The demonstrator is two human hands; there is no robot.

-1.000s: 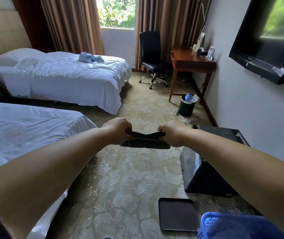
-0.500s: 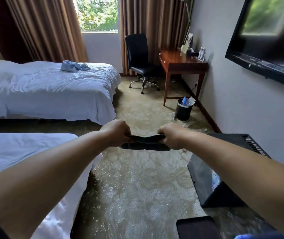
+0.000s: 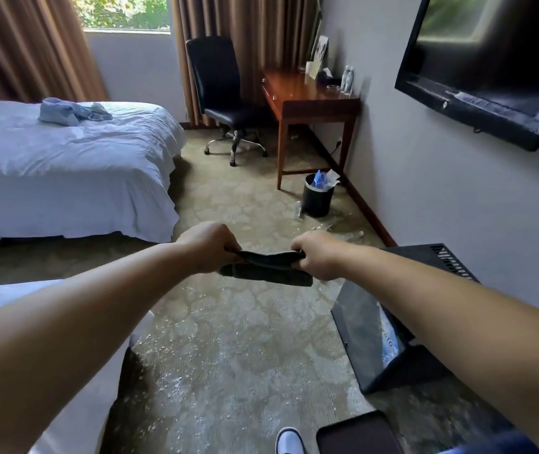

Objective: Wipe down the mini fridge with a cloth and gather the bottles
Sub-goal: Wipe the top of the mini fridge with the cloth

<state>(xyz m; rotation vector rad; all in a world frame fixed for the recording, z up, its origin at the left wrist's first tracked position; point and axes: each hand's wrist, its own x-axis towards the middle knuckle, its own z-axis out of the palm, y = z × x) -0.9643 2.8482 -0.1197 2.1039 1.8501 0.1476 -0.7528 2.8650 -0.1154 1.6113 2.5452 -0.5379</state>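
1. Step in hand, as judged: readying the cloth; wiping not yet begun.
2. Left hand [image 3: 207, 249] and right hand [image 3: 319, 253] each grip one end of the dark, limp, folded cloth [image 3: 268, 270], held above the carpet.
3. Mini fridge [image 3: 425, 257]: black, boxy, vented top, glossy door, just right of the hands.
4. Next move calls for laying the cloth flat on the fridge top.

Dark cloth [image 3: 266, 268], black mini fridge [image 3: 392, 326], white bed [image 3: 65, 172], olive patterned carpet [image 3: 235, 355], brown curtains [image 3: 26, 47]
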